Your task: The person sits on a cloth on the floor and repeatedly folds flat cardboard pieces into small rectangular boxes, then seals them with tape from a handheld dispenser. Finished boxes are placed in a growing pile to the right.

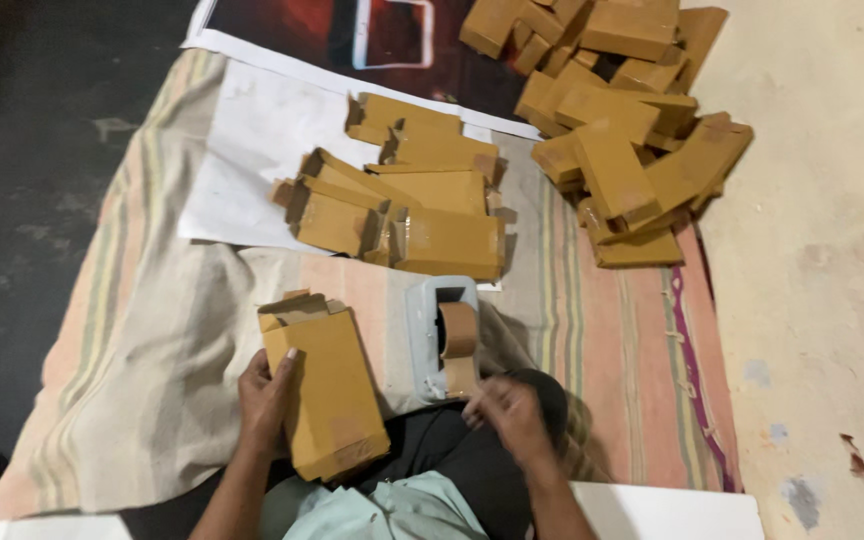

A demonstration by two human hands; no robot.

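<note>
My left hand (265, 398) grips the left edge of a flat brown cardboard box (327, 385) with open flaps at its far end, resting on my lap. Close beside it, my right hand (505, 412) touches the near end of a brown tape strip coming off a grey tape dispenser (442, 335), which holds a roll of brown tape (459, 328). The fingers are curled at the tape end.
A striped cloth (152, 340) covers the floor. Several open brown boxes (402, 195) lie on white paper (252, 150) ahead. A pile of closed boxes (622, 120) sits far right. Bare concrete floor (822, 250) lies right, dark floor left.
</note>
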